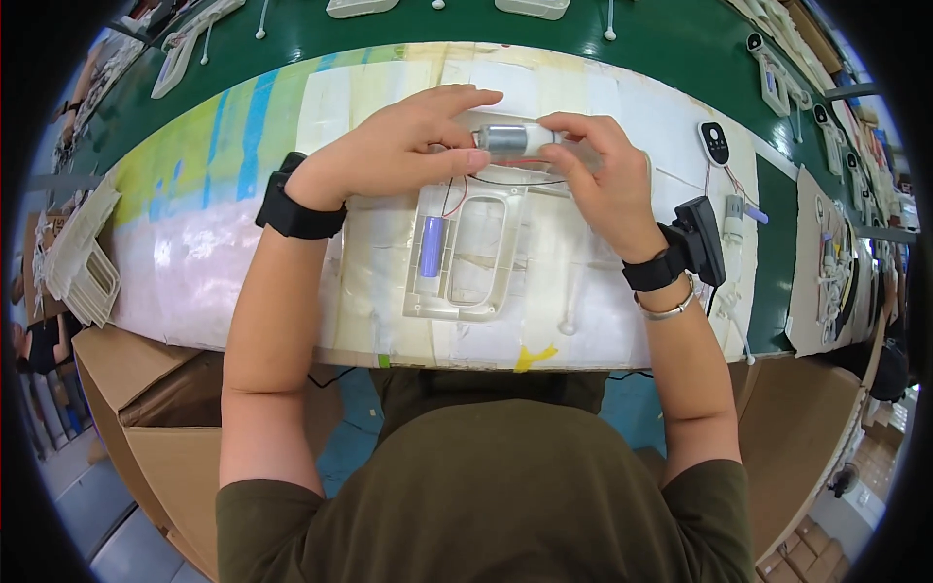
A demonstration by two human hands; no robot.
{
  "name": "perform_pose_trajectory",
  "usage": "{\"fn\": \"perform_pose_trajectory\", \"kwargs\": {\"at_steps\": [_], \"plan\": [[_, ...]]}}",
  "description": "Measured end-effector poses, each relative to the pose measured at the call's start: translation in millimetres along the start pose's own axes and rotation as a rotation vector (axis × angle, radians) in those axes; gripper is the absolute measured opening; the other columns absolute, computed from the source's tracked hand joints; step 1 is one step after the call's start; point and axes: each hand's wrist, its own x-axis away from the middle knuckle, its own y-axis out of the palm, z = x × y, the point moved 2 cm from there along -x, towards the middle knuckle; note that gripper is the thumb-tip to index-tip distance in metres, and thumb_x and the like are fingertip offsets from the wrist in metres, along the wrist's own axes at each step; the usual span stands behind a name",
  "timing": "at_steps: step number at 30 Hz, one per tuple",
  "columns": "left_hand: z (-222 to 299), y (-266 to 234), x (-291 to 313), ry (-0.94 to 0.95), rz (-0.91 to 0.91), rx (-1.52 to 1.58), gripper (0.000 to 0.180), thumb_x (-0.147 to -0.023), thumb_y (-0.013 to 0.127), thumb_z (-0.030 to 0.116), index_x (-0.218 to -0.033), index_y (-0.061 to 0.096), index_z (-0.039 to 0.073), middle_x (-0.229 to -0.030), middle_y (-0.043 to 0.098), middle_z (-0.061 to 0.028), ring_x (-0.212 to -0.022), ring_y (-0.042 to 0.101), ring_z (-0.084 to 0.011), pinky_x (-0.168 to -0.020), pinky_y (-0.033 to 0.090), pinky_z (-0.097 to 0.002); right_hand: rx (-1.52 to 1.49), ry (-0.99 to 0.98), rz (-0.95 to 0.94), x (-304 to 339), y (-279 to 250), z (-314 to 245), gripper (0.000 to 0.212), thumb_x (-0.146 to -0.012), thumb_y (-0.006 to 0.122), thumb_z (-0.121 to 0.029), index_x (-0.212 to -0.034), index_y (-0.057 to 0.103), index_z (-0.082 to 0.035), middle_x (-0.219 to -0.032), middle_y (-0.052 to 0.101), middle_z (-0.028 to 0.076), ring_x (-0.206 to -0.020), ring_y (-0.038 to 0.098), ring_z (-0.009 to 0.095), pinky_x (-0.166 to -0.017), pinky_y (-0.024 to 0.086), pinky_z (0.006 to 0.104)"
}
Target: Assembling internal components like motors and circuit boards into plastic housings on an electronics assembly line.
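Observation:
My left hand (403,146) and my right hand (603,170) meet over the middle of the white work surface (194,262). Between their fingertips they pinch a small silver cylindrical motor (505,138) with thin red and black wires (457,194) running down from it. Under the hands lies a white plastic housing shell (466,257) with a rectangular handle opening. A purple cylindrical battery cell (432,246) sits in the shell's left side, joined to the wires. Both wrists wear black bands; the right one also carries a silver bracelet.
A small white oval part with a black face (714,143) and a wired grey piece (735,219) lie to the right. White plastic shells are stacked at the left edge (83,262). Cardboard boxes (146,408) stand below the bench. More white parts ride the green belt (680,39) beyond.

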Motion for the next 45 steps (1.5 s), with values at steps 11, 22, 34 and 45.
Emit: {"fn": "perform_pose_trajectory", "kwargs": {"at_steps": [11,22,34,45], "plan": [[33.6,-10.3,28.5,-0.251,0.471,-0.252,0.044,-0.077,0.071,0.027,-0.109,0.059,-0.001,-0.127,0.050,-0.0245,-0.113,0.050,-0.0407,-0.092,0.043,-0.0416,0.409,-0.340,-0.111,-2.5,10.6,-5.7,0.018,-0.074,0.069,-0.013,-0.090,0.064,-0.005,-0.087,0.059,0.007,-0.081,0.056,0.026,-0.073,0.046,0.0344],[113.1,80.1,75.2,-0.497,0.303,-0.407,0.095,-0.065,0.077,0.042,-0.131,0.033,-0.011,-0.133,0.034,-0.0337,-0.106,0.049,-0.0432,-0.088,0.045,-0.0418,0.589,-0.430,-0.079,25.5,-7.6,-19.5,0.019,-0.071,0.070,-0.014,-0.085,0.060,-0.008,-0.078,0.058,0.005,-0.081,0.054,0.024,-0.075,0.044,0.0331],[108.1,75.3,65.2,-0.579,0.316,-0.339,0.096,-0.065,0.079,0.030,-0.135,0.026,-0.008,-0.140,0.027,-0.0302,-0.113,0.043,-0.0436,-0.096,0.039,-0.0434,0.596,-0.591,-0.056,24.5,-8.0,-1.6,0.007,-0.069,0.059,-0.007,-0.076,0.057,-0.007,-0.070,0.054,0.004,-0.078,0.053,0.022,-0.076,0.045,0.0334],[94.0,21.3,-29.7,-0.303,0.397,-0.161,0.081,-0.061,0.076,0.025,-0.124,0.039,-0.007,-0.116,0.048,-0.0261,-0.105,0.049,-0.0404,-0.091,0.041,-0.0421,0.298,-0.404,0.376,50.0,-113.8,-44.0,0.025,-0.068,0.071,-0.003,-0.090,0.061,-0.001,-0.094,0.061,0.013,-0.084,0.058,0.031,-0.074,0.046,0.0384]]}}
